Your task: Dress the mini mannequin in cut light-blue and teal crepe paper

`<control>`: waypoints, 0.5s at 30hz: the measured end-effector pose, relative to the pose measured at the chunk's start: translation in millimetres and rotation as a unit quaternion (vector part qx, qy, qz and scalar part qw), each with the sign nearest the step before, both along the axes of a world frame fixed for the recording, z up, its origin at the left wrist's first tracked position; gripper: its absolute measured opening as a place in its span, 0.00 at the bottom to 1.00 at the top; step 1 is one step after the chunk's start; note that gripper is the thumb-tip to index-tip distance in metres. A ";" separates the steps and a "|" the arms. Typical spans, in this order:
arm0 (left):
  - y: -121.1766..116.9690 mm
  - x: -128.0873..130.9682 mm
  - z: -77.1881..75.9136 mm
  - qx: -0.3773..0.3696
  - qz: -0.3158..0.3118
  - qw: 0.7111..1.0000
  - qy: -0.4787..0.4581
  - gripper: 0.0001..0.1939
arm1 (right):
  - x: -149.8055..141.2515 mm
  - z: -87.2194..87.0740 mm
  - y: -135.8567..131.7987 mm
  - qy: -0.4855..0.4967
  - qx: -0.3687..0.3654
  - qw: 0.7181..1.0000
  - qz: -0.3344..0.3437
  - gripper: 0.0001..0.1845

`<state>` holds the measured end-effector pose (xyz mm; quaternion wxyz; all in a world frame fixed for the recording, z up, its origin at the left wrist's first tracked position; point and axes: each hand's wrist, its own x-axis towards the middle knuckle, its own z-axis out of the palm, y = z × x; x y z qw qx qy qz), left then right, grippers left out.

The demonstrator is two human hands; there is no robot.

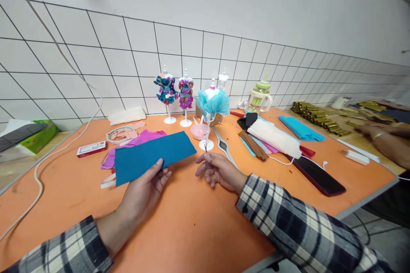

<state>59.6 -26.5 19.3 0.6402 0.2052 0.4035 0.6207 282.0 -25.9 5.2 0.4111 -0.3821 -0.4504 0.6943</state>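
Note:
My left hand (pixel 145 192) pinches the lower edge of a dark teal sheet of cloth or crepe paper (pixel 150 153), thumb on top, holding it above the table. To its right, my right hand (pixel 221 170) is closed around small metal scissors (pixel 206 150), with the blades pointing up and away. The scissors and the sheet are apart. Just beyond my right hand stands a white mini dress form (pixel 213 89) wearing a light-blue ruffled piece (pixel 214 103). Behind the sheet lies magenta material (pixel 142 137), partly covered.
Two decorated mini dress forms (pixel 166 89) stand near the tiled wall, beside a pink bowl (pixel 199 131). Folded coloured strips (pixel 254 145), a white roll (pixel 273 136), a phone (pixel 317 175) and a drink bottle (pixel 261 96) occupy the right. A red-white box (pixel 92 149) lies left; another person's arm (pixel 390 140) is far right.

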 end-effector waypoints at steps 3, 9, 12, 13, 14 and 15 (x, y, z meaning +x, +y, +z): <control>-3.2 1.9 -1.5 0.017 0.015 1.000 0.009 0.09 | -8.8 5.7 -12.0 -0.048 0.006 0.991 0.128 0.34; -15.1 9.1 -0.9 0.095 -0.054 0.993 0.043 0.12 | -25.9 10.8 -30.5 -0.102 0.030 0.967 0.232 0.34; -15.0 11.4 -1.6 0.064 -0.076 0.995 0.000 0.09 | -29.4 11.5 -31.9 -0.119 0.023 0.966 0.228 0.34; -14.0 11.7 -2.7 0.056 -0.081 0.995 -0.013 0.08 | -30.0 11.3 -32.0 -0.119 0.021 0.966 0.229 0.34; -12.8 11.7 -4.1 0.049 -0.085 0.995 -0.024 0.08 | -30.4 10.8 -31.9 -0.117 0.023 0.967 0.225 0.33; -11.7 11.6 -5.5 0.045 -0.087 0.995 -0.030 0.08 | -30.5 10.1 -31.8 -0.113 0.029 0.971 0.211 0.33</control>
